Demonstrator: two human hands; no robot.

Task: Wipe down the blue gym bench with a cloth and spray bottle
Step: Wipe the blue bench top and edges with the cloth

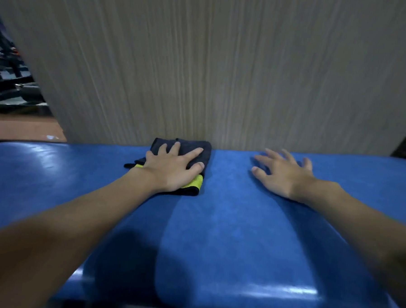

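Our left hand (173, 170) lies flat, fingers spread, pressing the dark cloth (198, 151) with its yellow edge onto the far side of the blue bench (217, 225), near the wood-grain wall (201, 71). Our right hand (283, 173) is open and empty, fingers splayed just over the padding. We judge the cloth soft, light and prone to bunching, so a broad palm on its middle suits it better than pinching. We see no spray bottle.

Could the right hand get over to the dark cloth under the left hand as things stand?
Probably yes. The right hand rests open on the blue bench, with only bare padding between it and the dark cloth. The left hand lies flat over most of the cloth, leaving mainly its right edge free.
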